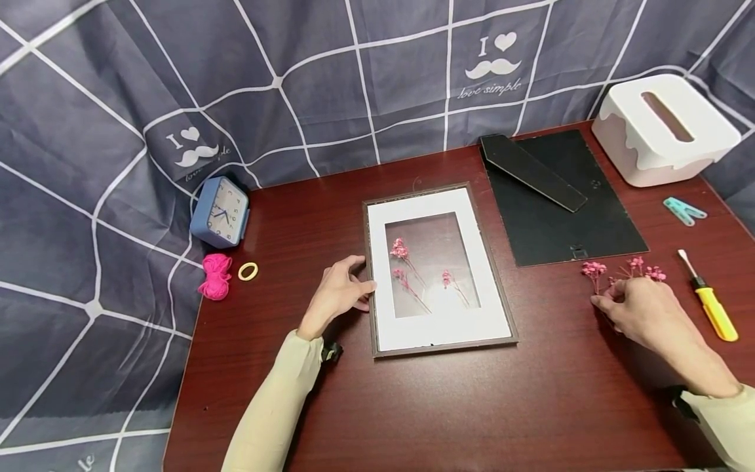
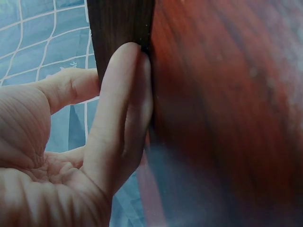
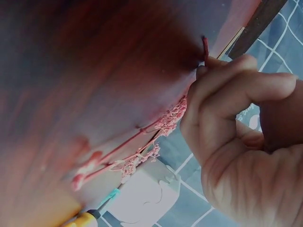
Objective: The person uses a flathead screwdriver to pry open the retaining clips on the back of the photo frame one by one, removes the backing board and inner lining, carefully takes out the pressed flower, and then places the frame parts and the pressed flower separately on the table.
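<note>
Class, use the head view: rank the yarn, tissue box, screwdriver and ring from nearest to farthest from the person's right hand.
From the right hand:
1. Screwdriver: just to its right.
2. Tissue box: beyond it, far right corner.
3. Ring: across the table, left of the frame.
4. Yarn: just left of the ring.

In the head view, the right hand hides most of the stems of the pink flowers beside it. The picture's edges cut off the left sleeve and the right sleeve. In the left wrist view, the top edge cuts off the picture frame, and the bench is blurry. In the right wrist view, the yellow screwdriver is blurry and cut off.
</note>
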### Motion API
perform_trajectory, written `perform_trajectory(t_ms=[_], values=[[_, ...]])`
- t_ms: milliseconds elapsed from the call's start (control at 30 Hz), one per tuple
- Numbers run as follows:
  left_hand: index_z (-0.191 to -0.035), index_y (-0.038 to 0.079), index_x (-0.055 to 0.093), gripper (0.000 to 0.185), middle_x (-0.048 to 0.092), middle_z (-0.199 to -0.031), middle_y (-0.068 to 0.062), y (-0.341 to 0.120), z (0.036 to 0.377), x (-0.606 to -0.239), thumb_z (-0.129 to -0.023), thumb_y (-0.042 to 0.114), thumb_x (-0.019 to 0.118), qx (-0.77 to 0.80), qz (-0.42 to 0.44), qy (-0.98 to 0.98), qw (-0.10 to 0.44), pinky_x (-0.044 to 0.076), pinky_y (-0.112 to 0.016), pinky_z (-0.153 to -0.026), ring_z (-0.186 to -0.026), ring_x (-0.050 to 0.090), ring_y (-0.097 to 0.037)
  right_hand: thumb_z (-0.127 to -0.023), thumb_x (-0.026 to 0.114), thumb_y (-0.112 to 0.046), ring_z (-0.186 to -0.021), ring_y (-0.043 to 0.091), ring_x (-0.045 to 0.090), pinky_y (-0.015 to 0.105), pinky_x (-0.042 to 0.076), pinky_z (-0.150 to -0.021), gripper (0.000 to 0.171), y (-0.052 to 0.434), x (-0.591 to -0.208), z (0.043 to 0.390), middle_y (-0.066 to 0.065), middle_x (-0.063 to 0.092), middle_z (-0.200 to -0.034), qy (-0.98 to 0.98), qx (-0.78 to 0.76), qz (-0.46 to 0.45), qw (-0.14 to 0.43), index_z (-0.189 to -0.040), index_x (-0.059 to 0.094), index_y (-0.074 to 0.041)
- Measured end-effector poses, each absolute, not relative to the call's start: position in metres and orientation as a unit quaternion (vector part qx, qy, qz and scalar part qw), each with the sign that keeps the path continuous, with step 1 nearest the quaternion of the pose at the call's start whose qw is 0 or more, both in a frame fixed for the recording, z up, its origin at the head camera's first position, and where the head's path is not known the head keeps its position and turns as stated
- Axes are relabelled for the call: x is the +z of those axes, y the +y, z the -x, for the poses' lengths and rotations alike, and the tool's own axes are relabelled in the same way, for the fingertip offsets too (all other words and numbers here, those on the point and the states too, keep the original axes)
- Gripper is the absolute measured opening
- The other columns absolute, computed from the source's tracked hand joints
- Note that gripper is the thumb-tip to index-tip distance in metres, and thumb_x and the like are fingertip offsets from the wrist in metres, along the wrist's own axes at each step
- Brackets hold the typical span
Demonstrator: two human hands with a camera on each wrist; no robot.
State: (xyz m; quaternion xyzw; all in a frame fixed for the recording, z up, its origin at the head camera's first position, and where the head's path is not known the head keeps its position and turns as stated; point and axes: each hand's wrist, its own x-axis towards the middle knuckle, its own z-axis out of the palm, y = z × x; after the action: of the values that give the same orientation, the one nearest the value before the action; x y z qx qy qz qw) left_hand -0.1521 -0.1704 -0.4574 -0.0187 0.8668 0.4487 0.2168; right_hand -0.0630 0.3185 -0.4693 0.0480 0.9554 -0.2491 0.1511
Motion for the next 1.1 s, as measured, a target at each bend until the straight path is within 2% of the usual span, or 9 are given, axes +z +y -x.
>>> perform_trajectory(t_ms=[100, 267, 333, 467, 567, 700, 900, 1100], values=[[-0.162, 0.007, 0.049, 0.069, 0.078, -0.089, -0.014, -0.171, 0.152, -0.458, -0.099, 0.012, 0.077, 0.449, 0.018, 0.867, 0.217, 0.070, -0.035, -0.079, -0.061, 0.080, -0.022, -0.103, 0.070, -0.019, -0.057, 0.019, 0.052, 0.030, 0.037, -0.051, 0.030, 0.314, -0.466, 0.063, 0.000, 0.059, -0.055, 0.959, -0.240, -0.054, 0.142, -0.082, 0.075, 0.002], [-0.162, 0.007, 0.049, 0.069, 0.079, -0.089, -0.014, -0.172, 0.152, -0.458, -0.099, 0.012, 0.077, 0.447, 0.016, 0.867, 0.219, 0.070, -0.035, -0.079, -0.061, 0.080, -0.022, -0.100, 0.075, -0.020, -0.061, 0.021, 0.049, 0.031, 0.036, -0.053, 0.030, 0.295, -0.455, 0.065, 0.000, 0.057, -0.055, 0.968, -0.233, -0.051, 0.082, -0.086, 0.076, 0.006], [-0.162, 0.007, 0.049, 0.069, 0.079, -0.089, -0.014, -0.172, 0.152, -0.459, -0.099, 0.012, 0.077, 0.448, 0.016, 0.866, 0.220, 0.070, -0.035, -0.080, -0.061, 0.080, -0.022, -0.099, 0.077, -0.018, -0.062, 0.021, 0.050, 0.031, 0.036, -0.053, 0.027, 0.283, -0.448, 0.068, 0.001, 0.060, -0.058, 0.968, -0.243, -0.035, 0.054, -0.093, 0.076, 0.008], [-0.162, 0.007, 0.049, 0.069, 0.079, -0.091, -0.015, -0.173, 0.153, -0.459, -0.099, 0.013, 0.076, 0.448, 0.017, 0.866, 0.220, 0.070, -0.034, -0.080, -0.061, 0.080, -0.021, -0.097, 0.080, -0.015, -0.062, 0.019, 0.050, 0.029, 0.035, -0.052, 0.022, 0.254, -0.438, 0.079, 0.006, 0.068, -0.066, 0.965, -0.263, 0.020, 0.003, -0.095, 0.078, 0.007], [-0.162, 0.008, 0.049, 0.069, 0.077, -0.092, -0.015, -0.174, 0.154, -0.459, -0.099, 0.014, 0.077, 0.446, 0.019, 0.867, 0.220, 0.070, -0.034, -0.078, -0.061, 0.080, -0.021, -0.096, 0.081, -0.014, -0.064, 0.018, 0.053, 0.028, 0.038, -0.054, 0.021, 0.227, -0.431, 0.090, 0.010, 0.074, -0.073, 0.959, -0.280, 0.054, -0.008, -0.099, 0.079, 0.006], [-0.163, 0.009, 0.049, 0.069, 0.076, -0.091, -0.014, -0.174, 0.155, -0.459, -0.100, 0.014, 0.077, 0.445, 0.022, 0.867, 0.225, 0.070, -0.033, -0.077, -0.062, 0.080, -0.021, -0.096, 0.081, -0.012, -0.066, 0.018, 0.056, 0.030, 0.042, -0.059, 0.016, 0.191, -0.422, 0.106, 0.009, 0.075, -0.076, 0.952, -0.291, 0.098, 0.001, -0.099, 0.080, 0.004], [-0.163, 0.010, 0.049, 0.070, 0.076, -0.090, -0.014, -0.173, 0.155, -0.459, -0.099, 0.014, 0.078, 0.440, 0.025, 0.868, 0.229, 0.070, -0.033, -0.081, -0.062, 0.080, -0.022, -0.096, 0.077, -0.007, -0.063, 0.016, 0.052, 0.029, 0.039, -0.061, 0.010, 0.139, -0.416, 0.135, 0.003, 0.068, -0.066, 0.945, -0.278, 0.173, 0.028, -0.090, 0.081, -0.001], [-0.163, 0.009, 0.049, 0.070, 0.074, -0.088, -0.014, -0.173, 0.157, -0.459, -0.100, 0.013, 0.078, 0.452, 0.028, 0.863, 0.225, 0.069, -0.035, -0.070, -0.060, 0.079, -0.020, -0.101, 0.072, -0.009, -0.058, 0.010, 0.046, 0.025, 0.036, -0.058, 0.030, 0.092, -0.423, 0.164, -0.004, 0.055, -0.058, 0.930, -0.277, 0.218, 0.105, -0.071, 0.072, -0.008]])
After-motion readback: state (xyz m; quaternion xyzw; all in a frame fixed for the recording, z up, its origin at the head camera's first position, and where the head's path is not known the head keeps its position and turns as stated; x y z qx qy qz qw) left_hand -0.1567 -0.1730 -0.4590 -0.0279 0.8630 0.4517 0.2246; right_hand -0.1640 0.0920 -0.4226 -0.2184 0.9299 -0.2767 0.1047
